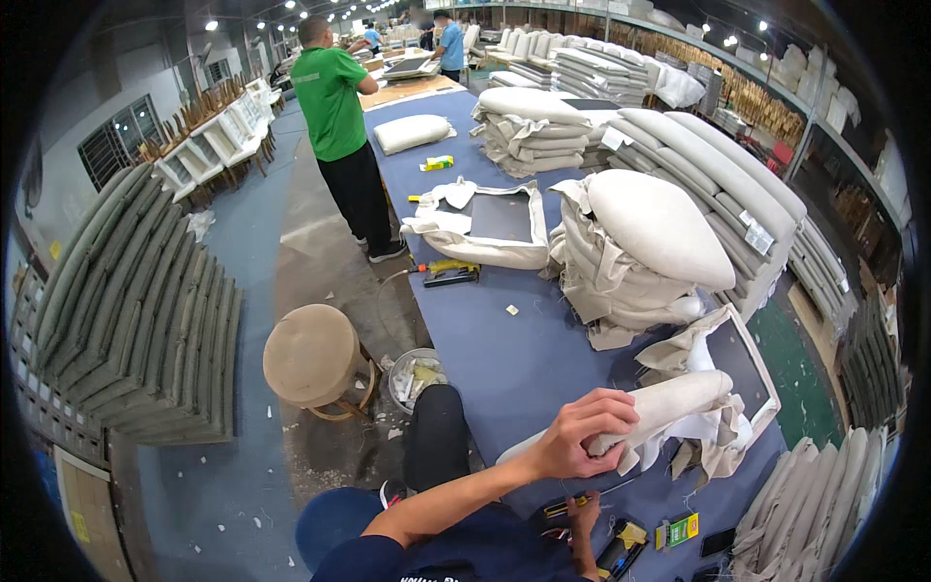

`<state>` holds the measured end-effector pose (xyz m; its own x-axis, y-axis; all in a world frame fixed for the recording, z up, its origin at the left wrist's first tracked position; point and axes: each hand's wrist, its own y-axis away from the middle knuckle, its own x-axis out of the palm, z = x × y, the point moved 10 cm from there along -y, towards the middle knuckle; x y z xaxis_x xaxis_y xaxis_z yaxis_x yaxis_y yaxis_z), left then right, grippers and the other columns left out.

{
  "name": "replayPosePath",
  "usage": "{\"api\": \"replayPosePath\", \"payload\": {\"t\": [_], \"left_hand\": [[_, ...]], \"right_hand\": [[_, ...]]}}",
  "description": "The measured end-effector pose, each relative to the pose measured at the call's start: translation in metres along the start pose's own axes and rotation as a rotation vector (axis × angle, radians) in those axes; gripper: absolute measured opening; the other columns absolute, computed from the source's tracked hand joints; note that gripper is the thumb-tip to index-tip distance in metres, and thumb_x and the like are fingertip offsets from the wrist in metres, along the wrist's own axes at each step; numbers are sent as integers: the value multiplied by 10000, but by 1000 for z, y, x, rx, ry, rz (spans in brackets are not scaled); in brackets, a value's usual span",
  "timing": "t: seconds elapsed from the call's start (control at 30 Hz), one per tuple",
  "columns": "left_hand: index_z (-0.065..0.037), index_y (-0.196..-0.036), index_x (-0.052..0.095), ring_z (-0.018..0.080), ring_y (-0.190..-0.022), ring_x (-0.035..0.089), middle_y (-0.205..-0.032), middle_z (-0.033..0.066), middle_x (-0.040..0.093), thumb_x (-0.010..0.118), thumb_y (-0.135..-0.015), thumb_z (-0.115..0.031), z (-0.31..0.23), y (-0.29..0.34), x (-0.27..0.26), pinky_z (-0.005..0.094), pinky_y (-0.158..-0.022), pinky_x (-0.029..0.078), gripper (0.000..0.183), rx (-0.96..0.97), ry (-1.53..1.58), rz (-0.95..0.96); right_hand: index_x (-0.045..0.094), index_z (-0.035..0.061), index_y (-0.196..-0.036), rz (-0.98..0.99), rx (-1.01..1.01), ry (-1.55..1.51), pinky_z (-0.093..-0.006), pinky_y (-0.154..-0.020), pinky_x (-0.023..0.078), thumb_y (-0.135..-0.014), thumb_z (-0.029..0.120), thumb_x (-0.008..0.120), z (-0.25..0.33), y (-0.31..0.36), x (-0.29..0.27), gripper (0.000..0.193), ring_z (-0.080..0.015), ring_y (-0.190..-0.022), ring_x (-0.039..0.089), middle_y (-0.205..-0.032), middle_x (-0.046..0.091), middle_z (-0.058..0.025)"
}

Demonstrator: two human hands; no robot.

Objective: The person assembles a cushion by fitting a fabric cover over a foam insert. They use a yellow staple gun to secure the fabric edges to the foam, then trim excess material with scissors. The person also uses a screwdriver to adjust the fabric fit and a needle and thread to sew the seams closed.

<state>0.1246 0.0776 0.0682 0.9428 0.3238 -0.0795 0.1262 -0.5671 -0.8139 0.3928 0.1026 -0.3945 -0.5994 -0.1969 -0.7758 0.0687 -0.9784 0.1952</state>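
My left hand [593,434] grips the edge of a cream fabric-covered cushion [684,400], which is tilted up off the blue table, its loose cloth hanging at the right. Lower down, close to my body, my right hand [582,512] is closed around a tool with a yellow and black handle [557,508]. A thin shaft seems to reach from it toward the cushion; its exact kind is unclear. Beside my right hand lies a yellow and black staple gun [624,549], then a green and yellow box [677,531] and a black phone [718,542].
Stacked cream cushions [635,242] and a partly covered panel [504,218] occupy the blue table [485,330]. A second staple gun [451,272] with a hose lies at its left edge. A round stool [315,354] and a scrap bucket [417,376] stand left. A person in green [332,102] works farther off.
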Motion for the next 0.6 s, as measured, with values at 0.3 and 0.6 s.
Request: {"api": "replayPosePath", "payload": {"t": [0.3,0.6], "left_hand": [[-37,-1041,608,356,-1159,641,-1206,177,668,807,-691,0,8,-13,5,439,-980,524,404,50,-2,18],[-1,-1417,432,419,-1205,633,-1334,276,603,945,-653,-312,35,29,17,466,-1012,522,971,-56,-115,-52]], "right_hand": [[446,88,-1413,-34,330,-1098,-253,-554,452,-905,61,684,-24,20,-45,561,-115,-668,557,-835,572,-33],[570,16,-1283,-419,-219,-781,-231,-627,479,-1048,285,581,191,13,-327,358,-83,-788,572,-1042,658,-42]]}}
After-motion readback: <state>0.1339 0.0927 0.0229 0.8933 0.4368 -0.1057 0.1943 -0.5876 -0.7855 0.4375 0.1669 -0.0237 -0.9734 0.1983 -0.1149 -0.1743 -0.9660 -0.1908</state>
